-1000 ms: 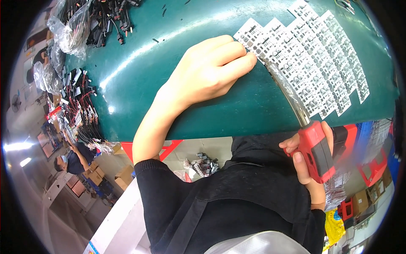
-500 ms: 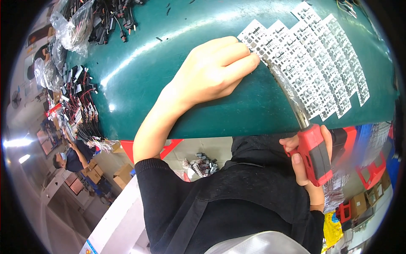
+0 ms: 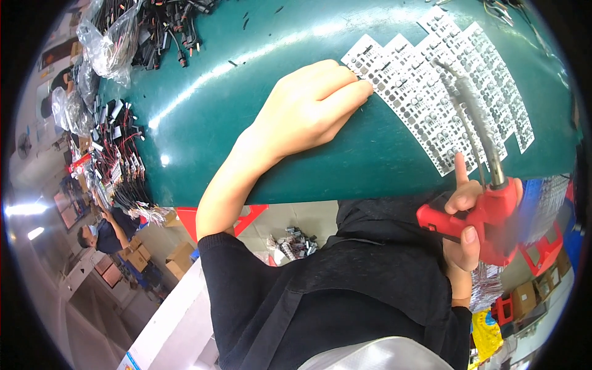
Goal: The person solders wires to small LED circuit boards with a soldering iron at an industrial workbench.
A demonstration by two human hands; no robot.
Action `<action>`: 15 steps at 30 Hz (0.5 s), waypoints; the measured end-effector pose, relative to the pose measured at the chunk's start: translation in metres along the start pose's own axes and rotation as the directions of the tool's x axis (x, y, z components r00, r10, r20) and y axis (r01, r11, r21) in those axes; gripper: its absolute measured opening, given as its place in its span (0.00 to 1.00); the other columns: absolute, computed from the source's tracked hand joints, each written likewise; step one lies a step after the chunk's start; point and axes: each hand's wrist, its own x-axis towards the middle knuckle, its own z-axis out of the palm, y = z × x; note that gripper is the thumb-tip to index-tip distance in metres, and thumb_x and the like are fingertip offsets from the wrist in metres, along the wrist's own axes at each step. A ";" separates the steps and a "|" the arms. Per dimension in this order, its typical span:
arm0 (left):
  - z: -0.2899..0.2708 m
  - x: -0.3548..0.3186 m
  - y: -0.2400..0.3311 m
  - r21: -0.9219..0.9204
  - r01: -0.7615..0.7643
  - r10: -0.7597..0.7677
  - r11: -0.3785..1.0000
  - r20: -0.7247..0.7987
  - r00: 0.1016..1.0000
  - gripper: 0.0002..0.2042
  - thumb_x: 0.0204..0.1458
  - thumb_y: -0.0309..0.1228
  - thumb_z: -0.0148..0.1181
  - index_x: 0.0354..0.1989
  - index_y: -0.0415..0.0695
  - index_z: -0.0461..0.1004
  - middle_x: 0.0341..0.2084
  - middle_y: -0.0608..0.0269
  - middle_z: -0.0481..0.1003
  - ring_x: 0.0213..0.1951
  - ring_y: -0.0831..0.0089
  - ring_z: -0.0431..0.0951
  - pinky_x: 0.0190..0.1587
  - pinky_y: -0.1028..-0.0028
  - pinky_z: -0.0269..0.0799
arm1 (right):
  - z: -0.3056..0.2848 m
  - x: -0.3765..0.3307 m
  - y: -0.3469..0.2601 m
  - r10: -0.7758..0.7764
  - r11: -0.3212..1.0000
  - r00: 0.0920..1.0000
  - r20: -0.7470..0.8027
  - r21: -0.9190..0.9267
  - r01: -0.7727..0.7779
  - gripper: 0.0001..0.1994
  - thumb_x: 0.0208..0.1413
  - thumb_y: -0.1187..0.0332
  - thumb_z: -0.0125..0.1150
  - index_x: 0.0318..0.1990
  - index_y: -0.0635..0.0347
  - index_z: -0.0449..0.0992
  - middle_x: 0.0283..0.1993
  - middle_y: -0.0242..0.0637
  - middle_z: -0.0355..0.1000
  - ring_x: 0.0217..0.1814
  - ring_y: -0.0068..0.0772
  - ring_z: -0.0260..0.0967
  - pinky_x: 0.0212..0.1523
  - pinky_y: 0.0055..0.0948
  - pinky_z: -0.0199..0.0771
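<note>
the left hand is being the nearer one to the white circuit boards, which are lying just right of its curled fingertips and stretching slantwise back toward the wearer; whether it is pinching their edge, i cannot tell. the right hand is gripping a red-handled tool, whose long metal barrel is pointing forward and slightly left from that hand, over the boards, contact unclear.

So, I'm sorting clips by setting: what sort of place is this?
Probably an electronics assembly workshop: white circuit boards lie on the green worktable, the right hand holds a red gun-shaped tool, and wired parts are heaped at the table's left.
</note>
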 end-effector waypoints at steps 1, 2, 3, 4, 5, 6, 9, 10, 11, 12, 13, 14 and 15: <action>-0.001 0.000 0.001 -0.071 0.070 -0.071 0.995 -0.012 0.997 0.10 0.39 0.20 0.63 0.33 0.41 0.75 0.23 0.61 0.73 0.25 0.68 0.74 0.27 0.74 0.70 | 0.002 -0.001 -0.002 0.048 0.999 0.999 -0.015 0.005 -0.048 0.43 0.45 0.63 0.62 0.65 0.50 0.39 0.35 0.37 0.69 0.34 0.32 0.69 0.66 0.62 0.35; -0.001 0.001 0.003 -0.143 0.139 -0.143 0.980 -0.019 0.990 0.09 0.41 0.21 0.63 0.33 0.41 0.76 0.23 0.61 0.73 0.25 0.68 0.74 0.27 0.74 0.70 | 0.002 -0.001 -0.003 0.097 0.995 0.995 -0.031 0.012 -0.097 0.43 0.45 0.63 0.62 0.65 0.50 0.39 0.35 0.37 0.69 0.35 0.32 0.69 0.66 0.62 0.33; -0.001 0.002 0.007 -0.145 0.134 -0.138 0.980 -0.018 0.990 0.09 0.41 0.21 0.63 0.33 0.41 0.76 0.23 0.61 0.73 0.25 0.68 0.74 0.27 0.74 0.70 | -0.005 -0.003 -0.001 0.089 0.996 0.996 0.014 -0.022 -0.088 0.43 0.46 0.64 0.62 0.65 0.52 0.39 0.35 0.40 0.69 0.36 0.34 0.69 0.63 0.57 0.49; -0.001 0.003 0.012 -0.205 0.190 -0.191 0.960 0.017 0.982 0.09 0.41 0.21 0.63 0.33 0.42 0.76 0.23 0.61 0.74 0.25 0.68 0.74 0.27 0.75 0.70 | -0.005 -0.005 -0.003 0.087 0.996 0.996 0.009 -0.021 -0.087 0.43 0.46 0.64 0.62 0.65 0.52 0.39 0.35 0.40 0.69 0.36 0.34 0.69 0.63 0.57 0.49; -0.001 0.005 0.015 -0.263 0.246 -0.240 0.933 0.056 0.969 0.08 0.42 0.22 0.63 0.33 0.42 0.76 0.23 0.61 0.74 0.24 0.69 0.74 0.27 0.76 0.70 | -0.006 -0.008 -0.006 0.113 0.992 0.994 -0.002 -0.063 -0.113 0.43 0.46 0.64 0.61 0.65 0.53 0.38 0.35 0.42 0.69 0.36 0.35 0.69 0.58 0.51 0.57; 0.000 0.006 0.017 -0.266 0.244 -0.237 0.933 0.059 0.970 0.08 0.42 0.22 0.63 0.33 0.42 0.76 0.23 0.61 0.74 0.24 0.69 0.74 0.27 0.76 0.70 | -0.007 -0.010 -0.008 0.139 0.985 0.990 -0.014 -0.105 -0.140 0.43 0.46 0.64 0.61 0.65 0.54 0.37 0.36 0.44 0.69 0.36 0.36 0.69 0.53 0.45 0.65; 0.005 0.005 0.021 -0.178 0.196 -0.200 0.964 -0.005 0.980 0.07 0.42 0.21 0.63 0.31 0.42 0.75 0.22 0.61 0.73 0.23 0.69 0.73 0.26 0.76 0.69 | -0.010 -0.009 -0.007 0.113 0.988 0.994 -0.013 -0.106 -0.114 0.44 0.46 0.64 0.61 0.66 0.55 0.36 0.36 0.47 0.69 0.37 0.37 0.69 0.44 0.38 0.71; 0.006 0.006 0.023 -0.184 0.194 -0.198 0.964 -0.005 0.980 0.07 0.42 0.21 0.63 0.31 0.42 0.75 0.22 0.61 0.73 0.23 0.69 0.73 0.26 0.76 0.69 | -0.011 -0.008 -0.008 0.128 0.988 0.992 -0.018 -0.087 -0.129 0.44 0.46 0.64 0.62 0.65 0.56 0.36 0.36 0.47 0.69 0.36 0.37 0.69 0.44 0.38 0.71; 0.006 0.006 0.025 -0.185 0.231 -0.234 0.955 0.004 0.972 0.07 0.41 0.21 0.63 0.31 0.42 0.75 0.22 0.61 0.73 0.22 0.69 0.73 0.26 0.76 0.69 | -0.012 -0.007 -0.009 0.129 0.987 0.991 -0.023 -0.091 -0.130 0.44 0.46 0.64 0.62 0.65 0.56 0.36 0.36 0.47 0.69 0.36 0.37 0.69 0.44 0.38 0.71; 0.007 0.007 0.027 -0.185 0.267 -0.269 0.946 0.013 0.963 0.07 0.41 0.21 0.63 0.31 0.41 0.75 0.22 0.61 0.73 0.22 0.69 0.73 0.25 0.76 0.69 | -0.012 -0.006 -0.009 0.126 0.988 0.992 -0.004 -0.089 -0.126 0.44 0.46 0.65 0.61 0.65 0.56 0.36 0.36 0.48 0.69 0.36 0.38 0.69 0.43 0.38 0.72; 0.008 0.006 0.026 -0.188 0.267 -0.270 0.945 0.013 0.963 0.07 0.41 0.21 0.63 0.31 0.41 0.75 0.22 0.61 0.73 0.22 0.69 0.73 0.25 0.76 0.69 | -0.012 -0.005 -0.009 0.124 0.989 0.992 0.018 -0.084 -0.122 0.44 0.46 0.65 0.61 0.65 0.56 0.36 0.36 0.48 0.69 0.37 0.38 0.69 0.42 0.38 0.72; 0.010 0.006 0.025 -0.155 0.226 -0.230 0.962 -0.003 0.973 0.08 0.40 0.21 0.63 0.31 0.41 0.75 0.22 0.61 0.73 0.22 0.68 0.73 0.25 0.75 0.69 | -0.012 -0.005 -0.009 0.125 0.989 0.992 0.018 -0.087 -0.123 0.44 0.46 0.65 0.61 0.65 0.56 0.36 0.36 0.48 0.69 0.37 0.38 0.69 0.42 0.38 0.72; 0.011 0.006 0.024 -0.120 0.186 -0.189 0.975 -0.018 0.982 0.08 0.40 0.21 0.64 0.31 0.41 0.75 0.21 0.61 0.73 0.22 0.68 0.73 0.25 0.75 0.69 | -0.012 -0.005 -0.009 0.126 0.988 0.992 0.008 -0.088 -0.125 0.44 0.46 0.66 0.61 0.66 0.56 0.36 0.36 0.48 0.69 0.36 0.38 0.69 0.41 0.38 0.72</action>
